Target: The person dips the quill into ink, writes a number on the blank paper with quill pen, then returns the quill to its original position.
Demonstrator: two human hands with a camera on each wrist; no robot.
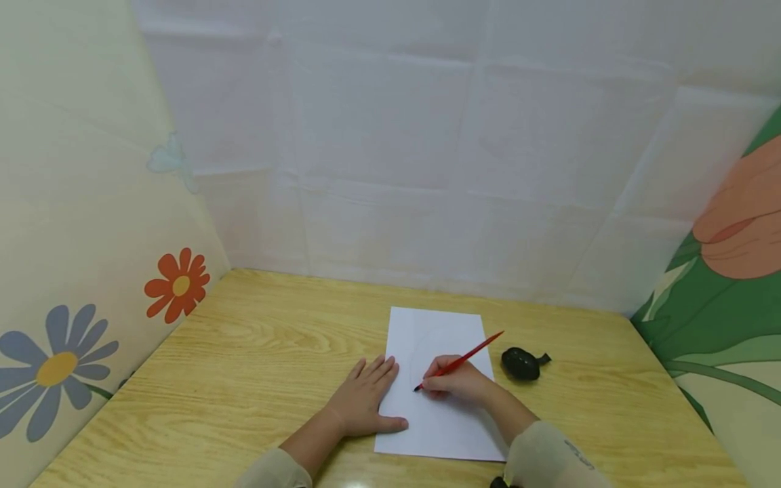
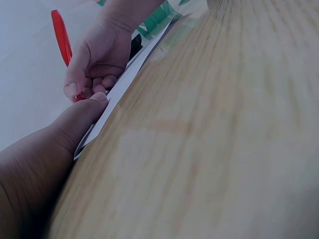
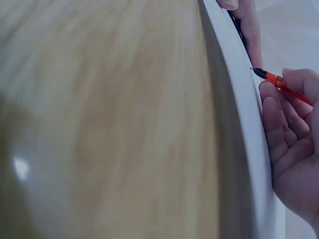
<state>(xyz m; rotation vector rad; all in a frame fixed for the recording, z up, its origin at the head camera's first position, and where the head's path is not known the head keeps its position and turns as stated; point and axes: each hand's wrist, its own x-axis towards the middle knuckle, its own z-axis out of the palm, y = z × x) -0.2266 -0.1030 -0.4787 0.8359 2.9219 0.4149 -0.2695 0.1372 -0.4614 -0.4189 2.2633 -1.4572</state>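
Observation:
A white sheet of paper (image 1: 439,434) lies on the wooden table, bearing a faint curved line in its upper half. My right hand (image 1: 457,381) rests on the sheet and pinches a red pen (image 1: 466,357) between thumb and fingers. The pen's black tip points down at the paper near the middle, its back end slanting up to the right. Flat along the sheet's left edge lies my left hand (image 1: 366,403), fingers straight and thumb stretched over the lower left part. The right wrist view shows the pen (image 3: 279,81) with its thin tip close over the paper.
A glossy black oval object (image 1: 521,364) with a short tail sits right of the paper. Another dark thing (image 1: 498,482) shows partly by the right sleeve at the bottom edge. White cloth (image 1: 390,169) hangs behind the table (image 1: 274,339), with flower-printed panels at both sides.

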